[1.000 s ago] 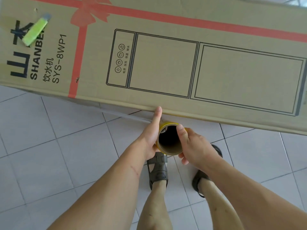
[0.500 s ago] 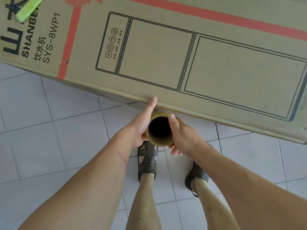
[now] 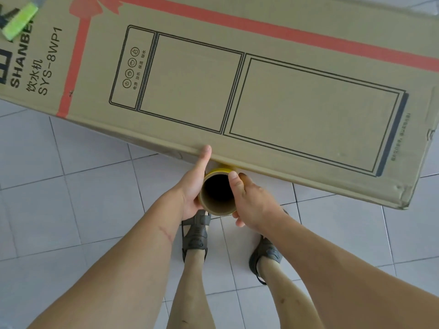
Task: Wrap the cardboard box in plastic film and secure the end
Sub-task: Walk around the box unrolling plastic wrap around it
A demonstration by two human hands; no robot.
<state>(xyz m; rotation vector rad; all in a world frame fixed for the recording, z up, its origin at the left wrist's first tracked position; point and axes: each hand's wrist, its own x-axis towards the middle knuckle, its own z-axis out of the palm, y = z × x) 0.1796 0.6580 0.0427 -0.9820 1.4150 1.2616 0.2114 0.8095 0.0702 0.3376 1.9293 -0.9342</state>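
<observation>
On the top face of the cardboard box [image 3: 237,74] in front of me I read "SHANBE", cut off by a green strip; beside it "饮水机" and the model "SYS-8WP1"; the printed dispenser panel carries four round icons captioned "电源", "加热", "保温", "缺水"; a line of small print near the right end is too blurred to read.

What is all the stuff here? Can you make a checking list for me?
Surface: grey tiled floor.
Job's things: big cardboard box lying flat; film roll end-on against its near edge.
Clutter: green cutter on the box's far left.
Hands: left hand and right hand both grip the roll; left thumb touches the box edge.
Cables: nothing seen.
Surroundings: person's sandals on the floor.
</observation>
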